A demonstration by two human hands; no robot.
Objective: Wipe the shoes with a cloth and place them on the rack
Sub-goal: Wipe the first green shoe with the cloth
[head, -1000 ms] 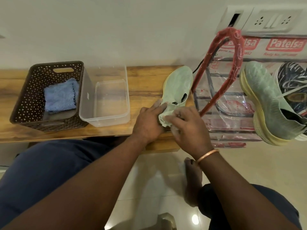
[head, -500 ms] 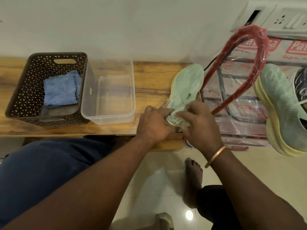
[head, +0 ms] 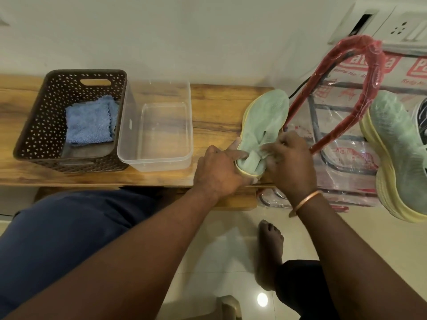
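Wooden bench (head: 208, 107) along a pale wall: a mint-green shoe (head: 265, 116) lies on it, toe toward the wall, just beside the plastic-wrapped rack (head: 323, 116). Its twin (head: 397, 146) sits tilted on the rack, so I judge the job about half done; this one is mid-wipe, not yet racked. The left hand (head: 219, 169) grips the heel. The right hand (head: 288, 162), close beside it, bunches a pale cloth (head: 265, 152) at the collar. The knit upper looks soft and the yellow sole edge clean.

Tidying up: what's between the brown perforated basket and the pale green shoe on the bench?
A clear rectangular plastic tub, then bare wooden bench; head view.
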